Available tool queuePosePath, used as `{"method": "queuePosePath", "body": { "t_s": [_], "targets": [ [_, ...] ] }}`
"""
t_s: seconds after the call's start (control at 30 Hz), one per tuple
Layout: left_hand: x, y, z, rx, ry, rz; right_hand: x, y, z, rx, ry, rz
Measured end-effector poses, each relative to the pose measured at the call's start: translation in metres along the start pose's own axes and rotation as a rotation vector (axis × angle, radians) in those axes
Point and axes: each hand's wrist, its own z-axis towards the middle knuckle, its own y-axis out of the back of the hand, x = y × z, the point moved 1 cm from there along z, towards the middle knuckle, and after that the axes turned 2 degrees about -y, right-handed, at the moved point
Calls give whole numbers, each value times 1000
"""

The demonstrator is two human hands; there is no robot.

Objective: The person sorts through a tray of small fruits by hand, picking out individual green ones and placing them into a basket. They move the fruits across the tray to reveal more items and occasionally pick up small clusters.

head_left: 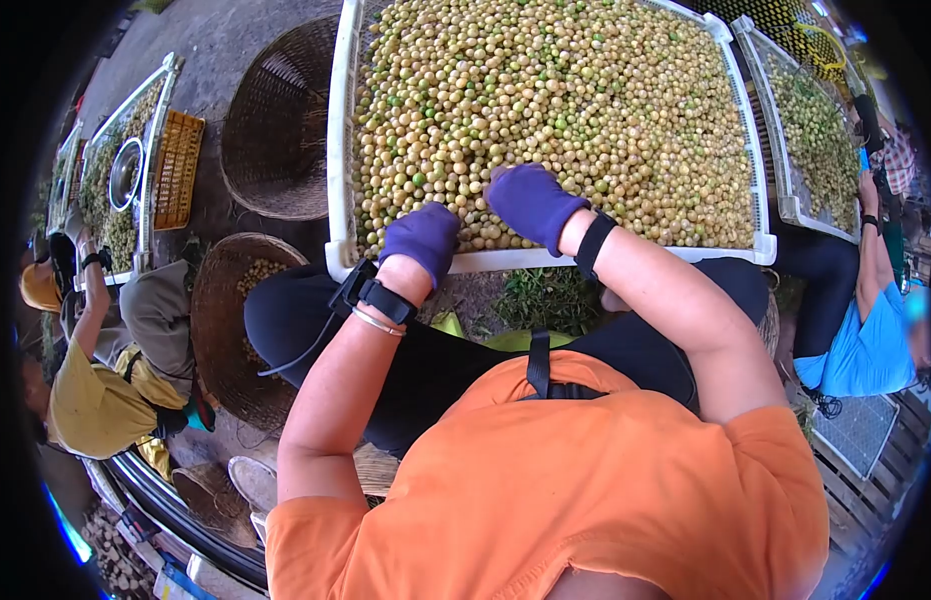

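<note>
A white-rimmed tray (337, 130) in front of me is filled with small round fruits (545, 90), mostly pale yellow-brown with some green ones. My left hand (421, 240), in a purple glove, rests at the tray's near edge with its fingers curled down at the fruits. Just right of it, my right hand (533, 205), gloved alike, is over the fruits with its fingers bent inward toward the left. Both hands look closed, and their fingertips are hidden, so what they hold cannot be made out.
At left, a dark wicker basket (275, 120) stands beside the tray, and another basket (220, 340) holds some fruits. Co-workers sit at both sides, by a left tray (163, 90) and a right tray (775, 130). A yellow crate (178, 170) stands under the left tray. Green cuttings (547, 302) lie below.
</note>
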Motion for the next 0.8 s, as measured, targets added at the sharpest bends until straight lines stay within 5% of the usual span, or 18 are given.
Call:
{"method": "queuePosePath", "body": {
  "t_s": [0.2,0.33,0.4,0.47,0.57,0.67,0.8],
  "targets": [
    [-6,0,2,25,-9,89,-1,-8,0,-93,70,35],
    [-2,3,3,-10,61,-99,-28,-3,-1,-46,-80,253],
    [5,12,10,48,94,-227,-50,-2,-12,-116,-291,837],
    [13,20,4,-214,127,-533,-67,20,-25,15,-625,1421],
    [14,23,8,-175,210,-1054,-86,16,-46,-283,-534,2257],
    [6,41,6,6,264,-1568,-95,10,-52,-198,-522,2054],
    [6,51,3,54,202,-1656,-58,15,-56,-38,-286,1061]
  ]
}}
